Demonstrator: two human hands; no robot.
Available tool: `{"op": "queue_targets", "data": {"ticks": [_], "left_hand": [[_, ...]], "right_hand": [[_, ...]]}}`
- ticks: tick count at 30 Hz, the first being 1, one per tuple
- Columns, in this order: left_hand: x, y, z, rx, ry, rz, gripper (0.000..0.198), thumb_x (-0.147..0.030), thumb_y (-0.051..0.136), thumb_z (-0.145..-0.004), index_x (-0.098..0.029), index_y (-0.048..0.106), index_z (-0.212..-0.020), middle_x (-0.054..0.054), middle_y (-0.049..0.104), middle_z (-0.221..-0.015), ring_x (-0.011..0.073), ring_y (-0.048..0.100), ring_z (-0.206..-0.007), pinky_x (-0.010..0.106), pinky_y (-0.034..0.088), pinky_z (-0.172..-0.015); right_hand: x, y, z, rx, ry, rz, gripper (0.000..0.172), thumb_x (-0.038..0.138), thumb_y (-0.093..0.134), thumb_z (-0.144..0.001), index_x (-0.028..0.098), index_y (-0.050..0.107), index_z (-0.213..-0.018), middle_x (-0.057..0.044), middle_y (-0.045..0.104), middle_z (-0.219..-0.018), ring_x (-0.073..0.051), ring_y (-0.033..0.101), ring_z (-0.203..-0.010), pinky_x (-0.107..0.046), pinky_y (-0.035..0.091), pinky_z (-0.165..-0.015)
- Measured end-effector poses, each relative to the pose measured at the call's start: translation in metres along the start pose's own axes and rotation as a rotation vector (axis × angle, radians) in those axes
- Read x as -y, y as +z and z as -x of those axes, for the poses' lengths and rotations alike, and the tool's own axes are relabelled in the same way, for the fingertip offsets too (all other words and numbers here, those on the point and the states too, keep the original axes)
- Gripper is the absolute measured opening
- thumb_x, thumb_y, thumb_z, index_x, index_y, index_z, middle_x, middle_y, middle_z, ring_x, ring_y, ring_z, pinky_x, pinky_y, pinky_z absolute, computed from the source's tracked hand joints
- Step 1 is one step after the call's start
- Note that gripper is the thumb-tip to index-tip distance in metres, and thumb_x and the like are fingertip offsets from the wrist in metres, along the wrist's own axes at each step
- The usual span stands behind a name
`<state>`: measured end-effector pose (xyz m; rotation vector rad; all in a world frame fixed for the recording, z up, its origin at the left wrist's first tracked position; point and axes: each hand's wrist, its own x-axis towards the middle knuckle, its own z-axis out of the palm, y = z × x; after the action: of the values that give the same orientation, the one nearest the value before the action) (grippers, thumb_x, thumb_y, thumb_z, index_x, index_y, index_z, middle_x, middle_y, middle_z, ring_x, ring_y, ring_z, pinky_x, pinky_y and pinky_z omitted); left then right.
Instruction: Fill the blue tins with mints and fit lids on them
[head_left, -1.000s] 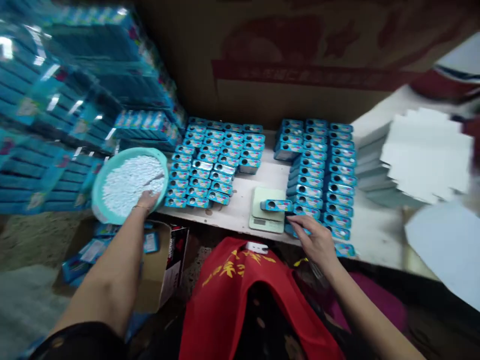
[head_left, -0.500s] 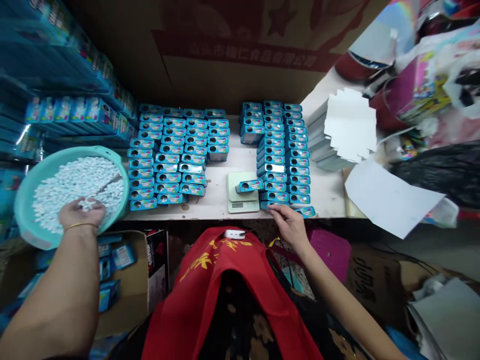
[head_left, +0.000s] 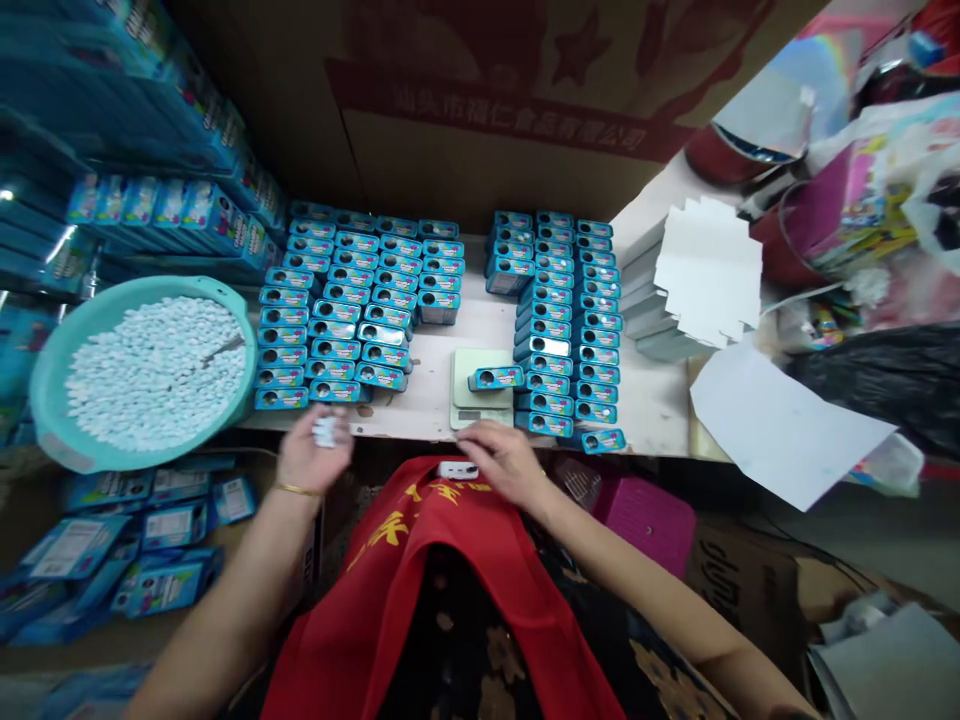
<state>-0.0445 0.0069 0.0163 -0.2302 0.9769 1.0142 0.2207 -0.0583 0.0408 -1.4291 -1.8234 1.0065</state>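
Your left hand cups white pellets by the tabletop's edge; hold it level so none spill. Your right hand, grip unclear, is near the digital scale bearing a blue box.

I take this for a small packing workshop rather than a home: ranks of identical blue boxes fill the counter around a flat scale near centre. On my screen, a basin of loose white pellets sits at nine o'clock, more stacked cartons at ten to eleven, scattered blue packets at eight, a pile of white card at two, and red-printed cardboard at twelve.
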Motion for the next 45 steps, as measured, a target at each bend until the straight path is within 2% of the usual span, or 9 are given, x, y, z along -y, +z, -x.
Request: {"op": "queue_targets", "data": {"ticks": [3, 5, 10, 16, 25, 28, 31, 36, 45], "left_hand": [[0.074, 0.008, -0.006, -0.017, -0.184, 0.010, 0.024, -0.018, 0.034, -0.086, -0.011, 0.054, -0.074, 0.007, 0.062, -0.072, 0.0130, 0.060, -0.067, 0.024, 0.050, -0.059], [0.101, 0.013, -0.010, 0.036, -0.279, 0.036, 0.023, -0.019, 0.037, -0.085, -0.009, 0.056, -0.080, 0.007, 0.063, -0.074, 0.0133, 0.061, -0.071, 0.024, 0.050, -0.064], [0.122, 0.034, -0.016, 0.079, -0.267, 0.039, 0.023, -0.019, 0.040, -0.083, -0.008, 0.059, -0.091, 0.009, 0.065, -0.083, 0.0138, 0.061, -0.081, 0.024, 0.048, -0.073], [0.141, 0.058, -0.022, 0.061, -0.272, -0.008, 0.017, -0.014, 0.043, -0.081, -0.009, 0.059, -0.077, 0.006, 0.064, -0.071, 0.0120, 0.061, -0.068, 0.023, 0.049, -0.067], [0.146, 0.074, -0.024, 0.195, -0.218, -0.005, 0.019, -0.012, 0.042, -0.080, -0.007, 0.059, -0.083, 0.010, 0.065, -0.079, 0.0154, 0.061, -0.079, 0.029, 0.048, -0.079], [0.141, 0.076, -0.027, 0.158, -0.217, -0.032, 0.021, -0.014, 0.043, -0.079, -0.004, 0.059, -0.088, 0.015, 0.064, -0.091, 0.0216, 0.058, -0.094, 0.034, 0.046, -0.085], [0.135, 0.075, -0.026, 0.137, -0.215, -0.048, 0.022, -0.015, 0.045, -0.078, -0.004, 0.058, -0.090, 0.017, 0.062, -0.100, 0.0258, 0.052, -0.104, 0.036, 0.045, -0.086], [0.129, 0.067, -0.018, 0.089, -0.203, -0.030, 0.021, -0.014, 0.046, -0.077, -0.005, 0.059, -0.092, 0.018, 0.061, -0.101, 0.0260, 0.050, -0.107, 0.036, 0.046, -0.086], [0.115, 0.033, -0.011, -0.042, -0.136, 0.052, 0.022, -0.010, 0.043, -0.078, -0.005, 0.058, -0.093, 0.017, 0.063, -0.095, 0.0254, 0.054, -0.102, 0.034, 0.051, -0.079]], "right_hand": [[0.019, 0.023, -0.020, 0.218, -0.198, 0.225, 0.024, 0.022, 0.043, -0.084, 0.017, 0.054, -0.104, -0.006, 0.058, -0.098, -0.016, 0.051, -0.091, -0.029, 0.044, -0.079], [0.020, 0.030, -0.027, 0.298, -0.221, 0.436, 0.026, 0.017, 0.044, -0.082, 0.013, 0.052, -0.106, -0.010, 0.055, -0.100, -0.020, 0.048, -0.092, -0.032, 0.044, -0.075], [-0.003, 0.017, -0.024, 0.383, -0.269, 0.581, 0.024, 0.012, 0.040, -0.081, 0.011, 0.050, -0.103, -0.011, 0.050, -0.104, -0.019, 0.045, -0.095, -0.031, 0.043, -0.076], [-0.019, -0.011, -0.022, 0.351, -0.114, 0.564, 0.023, 0.012, 0.041, -0.082, 0.016, 0.051, -0.102, -0.007, 0.052, -0.097, -0.016, 0.048, -0.088, -0.024, 0.043, -0.068], [-0.052, -0.030, -0.031, 0.072, -0.085, 0.131, 0.015, 0.013, 0.048, -0.079, 0.018, 0.060, -0.085, -0.003, 0.060, -0.084, -0.011, 0.054, -0.082, -0.022, 0.043, -0.074], [-0.058, -0.039, -0.042, -0.053, -0.071, 0.144, 0.016, 0.014, 0.047, -0.079, 0.018, 0.061, -0.086, -0.004, 0.060, -0.086, -0.012, 0.055, -0.083, -0.023, 0.044, -0.076], [-0.065, -0.043, -0.052, -0.026, -0.056, 0.290, 0.019, 0.016, 0.046, -0.080, 0.018, 0.062, -0.091, -0.006, 0.060, -0.091, -0.015, 0.054, -0.086, -0.026, 0.044, -0.078], [-0.077, -0.041, -0.055, -0.003, -0.083, 0.356, 0.024, 0.018, 0.045, -0.081, 0.018, 0.059, -0.101, -0.007, 0.060, -0.098, -0.017, 0.053, -0.094, -0.029, 0.042, -0.083], [-0.085, -0.060, -0.036, -0.245, 0.003, 0.176, 0.024, 0.022, 0.040, -0.084, 0.020, 0.060, -0.096, -0.004, 0.062, -0.094, -0.015, 0.056, -0.090, -0.030, 0.044, -0.082]]}}
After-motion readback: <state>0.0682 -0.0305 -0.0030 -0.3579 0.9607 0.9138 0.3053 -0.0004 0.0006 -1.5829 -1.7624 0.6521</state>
